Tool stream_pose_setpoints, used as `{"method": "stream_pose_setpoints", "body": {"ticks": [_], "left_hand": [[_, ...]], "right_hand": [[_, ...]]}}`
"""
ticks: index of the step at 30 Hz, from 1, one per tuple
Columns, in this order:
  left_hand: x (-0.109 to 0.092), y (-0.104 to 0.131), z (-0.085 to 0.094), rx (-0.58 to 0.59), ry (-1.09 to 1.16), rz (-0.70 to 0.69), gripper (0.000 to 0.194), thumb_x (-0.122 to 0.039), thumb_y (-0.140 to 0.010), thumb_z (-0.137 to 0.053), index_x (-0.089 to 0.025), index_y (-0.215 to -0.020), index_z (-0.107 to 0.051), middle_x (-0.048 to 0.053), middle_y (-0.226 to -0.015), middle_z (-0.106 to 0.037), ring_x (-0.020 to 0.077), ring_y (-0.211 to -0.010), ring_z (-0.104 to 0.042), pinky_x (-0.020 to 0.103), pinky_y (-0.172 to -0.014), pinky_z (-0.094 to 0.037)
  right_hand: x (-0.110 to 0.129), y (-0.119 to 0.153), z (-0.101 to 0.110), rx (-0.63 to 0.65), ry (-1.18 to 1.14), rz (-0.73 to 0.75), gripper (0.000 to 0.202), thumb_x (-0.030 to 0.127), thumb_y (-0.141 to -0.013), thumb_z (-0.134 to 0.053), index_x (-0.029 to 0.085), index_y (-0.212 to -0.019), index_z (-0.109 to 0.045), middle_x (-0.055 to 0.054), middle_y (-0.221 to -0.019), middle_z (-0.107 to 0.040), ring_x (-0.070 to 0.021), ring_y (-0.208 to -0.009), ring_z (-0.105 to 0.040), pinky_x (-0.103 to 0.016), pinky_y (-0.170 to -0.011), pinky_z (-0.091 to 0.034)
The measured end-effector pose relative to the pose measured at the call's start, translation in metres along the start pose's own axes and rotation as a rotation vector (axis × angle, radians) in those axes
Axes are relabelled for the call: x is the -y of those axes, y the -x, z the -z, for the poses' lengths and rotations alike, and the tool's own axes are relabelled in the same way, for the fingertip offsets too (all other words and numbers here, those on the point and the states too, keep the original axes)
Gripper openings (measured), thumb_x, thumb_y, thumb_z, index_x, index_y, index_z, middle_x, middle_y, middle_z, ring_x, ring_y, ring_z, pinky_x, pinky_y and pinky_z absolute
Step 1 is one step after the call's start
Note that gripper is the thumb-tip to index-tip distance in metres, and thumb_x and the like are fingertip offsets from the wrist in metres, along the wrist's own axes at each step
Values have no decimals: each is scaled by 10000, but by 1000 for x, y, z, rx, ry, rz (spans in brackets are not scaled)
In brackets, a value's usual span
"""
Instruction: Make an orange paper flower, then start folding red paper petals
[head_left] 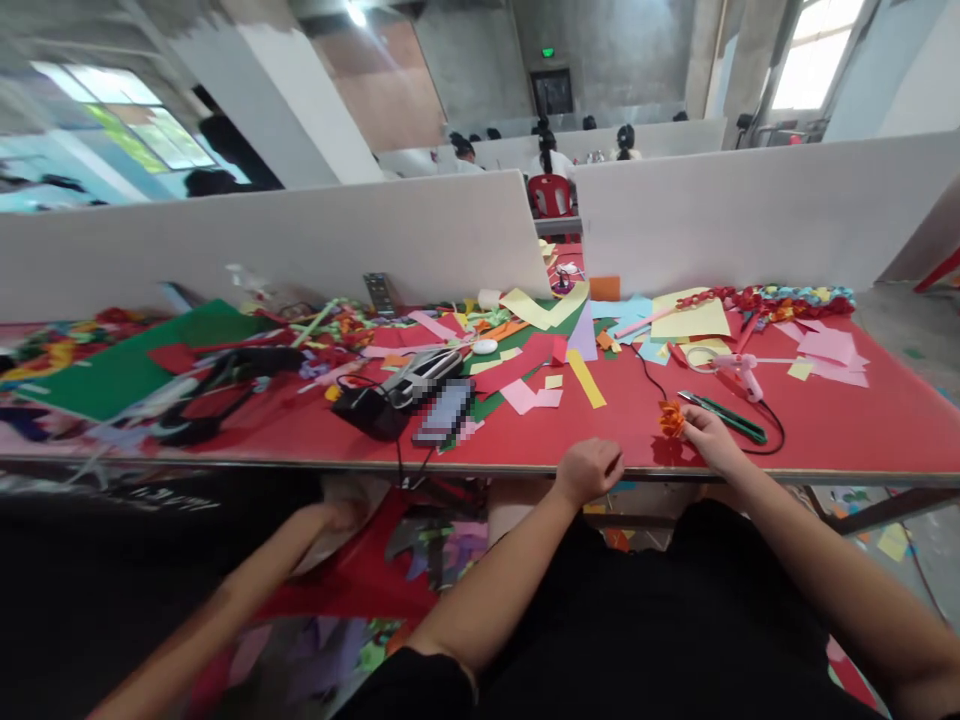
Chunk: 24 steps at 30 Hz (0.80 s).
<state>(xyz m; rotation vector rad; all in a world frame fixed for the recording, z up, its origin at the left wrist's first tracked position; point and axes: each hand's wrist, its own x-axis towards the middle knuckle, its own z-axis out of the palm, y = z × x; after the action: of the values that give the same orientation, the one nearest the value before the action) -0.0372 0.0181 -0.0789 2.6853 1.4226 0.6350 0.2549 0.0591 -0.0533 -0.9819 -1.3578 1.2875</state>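
Observation:
Pinched in my right hand (709,437) is an orange paper flower (672,419), held just above the red tabletop. Close beside that hand lies a green-handled cutting tool (724,417), its exact kind unclear. A pink hot glue gun (742,374) rests a little farther back, with a black cord looping to the right. My left hand (591,470) is curled closed at the table's front edge. Whatever may be inside its fingers is hidden from view.
A roll of tape (701,357), pink paper sheets (829,347) and a yellow sheet (690,316) lie behind my right hand. Left of me are a phone (444,412) and a black box (371,408). White partitions (750,210) line the back. Another person's arm (247,580) is at left.

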Motion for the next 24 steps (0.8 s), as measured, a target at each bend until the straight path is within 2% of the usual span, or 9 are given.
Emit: {"method": "stream_pose_setpoints", "body": {"ticks": [8, 13, 16, 18, 20, 22, 24], "left_hand": [[-3, -2, 2, 36, 52, 22, 243, -342, -1088, -591, -209, -1010, -778, 115, -959, -786, 254, -911, -702, 383, -830, -491], [-17, -5, 14, 29, 100, 139, 212, -328, -1070, -619, -201, -1003, -776, 98, -942, -794, 250, -926, -721, 364, -850, -492], [-33, -4, 25, 49, 148, 209, 233, -359, -1081, -619, -208, -1001, -777, 57, -849, -771, 223, -850, -719, 327, -755, -460], [-50, -3, 33, 107, 215, 198, 247, -399, -1081, -637, -223, -997, -788, 18, -808, -760, 188, -779, -708, 302, -680, -418], [-73, -3, 35, 222, 332, 127, 235, -438, -1062, -679, -247, -1022, -810, -8, -826, -781, 166, -756, -708, 289, -653, -398], [-99, -5, 29, 361, 445, -3, 225, -470, -1039, -720, -278, -1064, -833, -17, -881, -816, 169, -793, -729, 286, -675, -415], [-120, -8, 13, 514, 543, -186, 224, -488, -1032, -743, -301, -1088, -852, -10, -967, -851, 189, -880, -761, 283, -737, -464]], "right_hand": [[-12, -3, 10, -41, -80, -34, 525, 687, -742, -1017, 228, -889, -808, -38, -840, -761, -174, -725, -632, -313, -697, -506], [-15, -8, 14, -67, -147, -59, 554, 685, -668, -1061, 239, -873, -802, -55, -874, -781, -194, -755, -682, -326, -708, -555], [-14, -10, 14, -73, -169, -59, 556, 675, -643, -1077, 247, -872, -805, -61, -910, -798, -207, -793, -713, -336, -738, -587], [-12, -10, 12, -80, -181, -62, 553, 668, -635, -1082, 248, -863, -803, -56, -902, -793, -202, -792, -710, -329, -731, -588], [-9, -9, 11, -89, -187, -64, 533, 650, -648, -1078, 251, -863, -797, -48, -881, -783, -196, -774, -698, -324, -711, -581], [-7, -8, 9, -95, -188, -66, 510, 625, -662, -1071, 257, -869, -786, -35, -868, -772, -192, -758, -690, -322, -698, -573], [-6, -7, 7, -104, -188, -70, 507, 611, -656, -1072, 258, -874, -780, -26, -881, -772, -188, -770, -698, -317, -707, -570]]}}
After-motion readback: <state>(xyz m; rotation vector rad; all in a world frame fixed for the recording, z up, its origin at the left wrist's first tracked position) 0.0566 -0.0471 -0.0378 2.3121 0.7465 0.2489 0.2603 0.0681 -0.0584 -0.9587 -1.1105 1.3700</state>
